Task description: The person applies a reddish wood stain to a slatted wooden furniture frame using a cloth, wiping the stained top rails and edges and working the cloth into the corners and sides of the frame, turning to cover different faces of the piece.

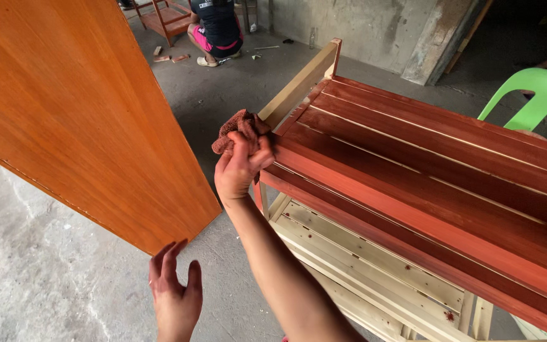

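My right hand [238,166] grips a crumpled red-brown rag [237,126] and presses it against the left end of a slatted wooden rack's top shelf [425,171], which is stained glossy red-brown. The rack's lower shelf [356,253] and end post [302,82] are bare pale wood. My left hand [175,294] hangs low at the bottom of the view, fingers spread, holding nothing, just below the corner of a large orange wooden panel [77,114].
The orange panel leans tilted at left over a grey concrete floor [33,272]. A green plastic chair [539,95] stands at the right behind the rack. At the back a person [218,28] squats beside a small red-brown stool frame [163,19], with wood scraps nearby.
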